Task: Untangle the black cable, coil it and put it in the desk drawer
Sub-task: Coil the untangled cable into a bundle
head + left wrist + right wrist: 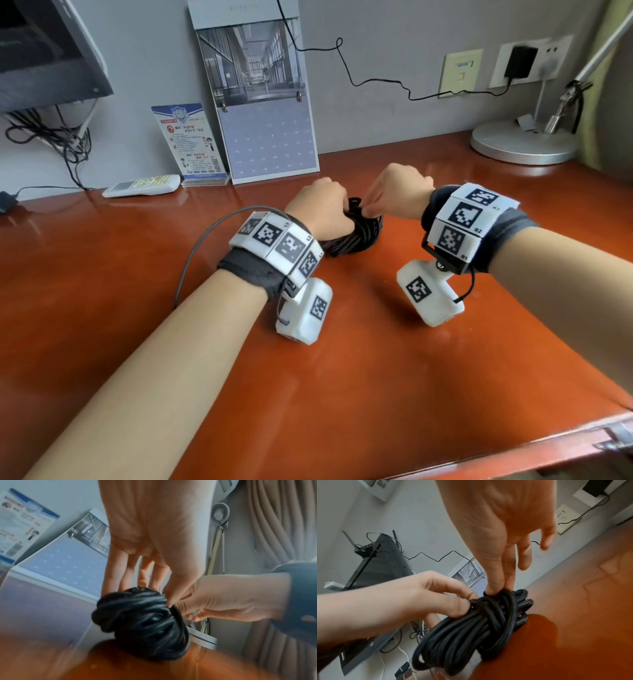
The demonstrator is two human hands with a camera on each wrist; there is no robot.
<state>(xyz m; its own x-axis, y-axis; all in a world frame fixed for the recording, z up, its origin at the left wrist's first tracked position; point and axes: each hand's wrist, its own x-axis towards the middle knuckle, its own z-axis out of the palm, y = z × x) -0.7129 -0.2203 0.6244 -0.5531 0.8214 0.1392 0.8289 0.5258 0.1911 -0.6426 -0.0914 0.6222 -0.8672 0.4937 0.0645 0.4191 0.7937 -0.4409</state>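
Pinching the black cable (471, 635) bundle, both hands' fingers (494, 588) curl on strands.

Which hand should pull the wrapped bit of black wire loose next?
Probably the right hand: its thumb and finger already pinch a strand at the top of the black cable. The left hand grips the bundle, so it can steady it on the desk.

head: high, near edge of tabletop (342, 377), looks down and toward far wall | left wrist: very close, low, looks along left hand (154, 527) rightward to black cable (142, 622) | right wrist: very close, looks leftward along right hand (501, 520) | shared: cable bundle, both hands, calendar (270, 137)
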